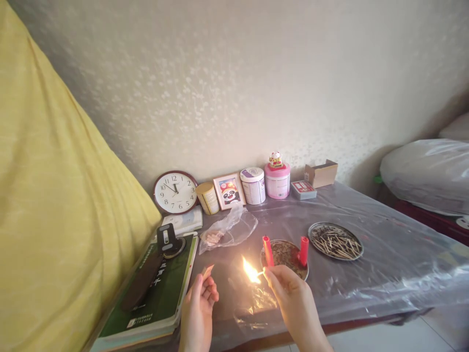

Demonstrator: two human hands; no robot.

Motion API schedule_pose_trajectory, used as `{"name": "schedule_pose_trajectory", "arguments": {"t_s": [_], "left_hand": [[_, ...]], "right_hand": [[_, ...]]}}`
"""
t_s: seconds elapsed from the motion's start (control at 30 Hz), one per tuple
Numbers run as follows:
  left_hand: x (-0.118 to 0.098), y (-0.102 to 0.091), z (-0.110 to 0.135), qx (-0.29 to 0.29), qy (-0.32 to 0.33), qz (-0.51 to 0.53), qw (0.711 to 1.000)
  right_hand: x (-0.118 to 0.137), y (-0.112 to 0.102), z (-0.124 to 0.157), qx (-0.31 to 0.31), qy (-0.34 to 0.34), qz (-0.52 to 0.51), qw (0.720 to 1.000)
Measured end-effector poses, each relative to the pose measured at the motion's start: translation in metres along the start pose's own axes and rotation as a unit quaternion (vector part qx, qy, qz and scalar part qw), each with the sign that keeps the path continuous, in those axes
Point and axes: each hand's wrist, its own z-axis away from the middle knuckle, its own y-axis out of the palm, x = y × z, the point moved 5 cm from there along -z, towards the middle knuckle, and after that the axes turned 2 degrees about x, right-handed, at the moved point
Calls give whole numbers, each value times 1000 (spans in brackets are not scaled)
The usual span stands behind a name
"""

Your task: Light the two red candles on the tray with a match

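Observation:
My right hand [289,293] pinches a burning match [252,272], its flame just left of the fingertips. My left hand [200,303] holds a small matchbox [207,271] between thumb and fingers, to the left of the flame. Just beyond my right hand a round plate [285,253] carries two red candles, one [267,251] on its left side and one [304,251] on its right. Neither candle shows a flame. The flame is close to the left candle's base.
A second plate [335,240] of loose matches lies to the right. A clear plastic bag [229,230], green book [157,288], wall clock [175,192], tins [277,180], a picture frame and boxes line the wall. Plastic sheeting covers the table [384,264]. Yellow fabric [54,220] hangs left.

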Motion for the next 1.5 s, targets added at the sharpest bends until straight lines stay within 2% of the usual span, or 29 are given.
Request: {"name": "schedule_pose_trajectory", "arguments": {"t_s": [0.23, 0.63, 0.97, 1.17, 1.5], "left_hand": [[-1, 2, 2, 10, 2, -7, 1000], [5, -1, -3, 7, -2, -20, 1000], [5, 1, -3, 2, 0, -27, 1000], [7, -2, -4, -3, -4, -26, 1000], [7, -1, -5, -5, -8, -29, 1000]], "right_hand": [[-1, 1, 0, -1, -8, 17, 1000], [-5, 2, 0, 3, 36, -55, 998], [-1, 1, -2, 6, 16, -43, 999], [1, 0, -2, 4, -15, -10, 1000], [11, 4, 1, 24, -111, 46, 992]]}}
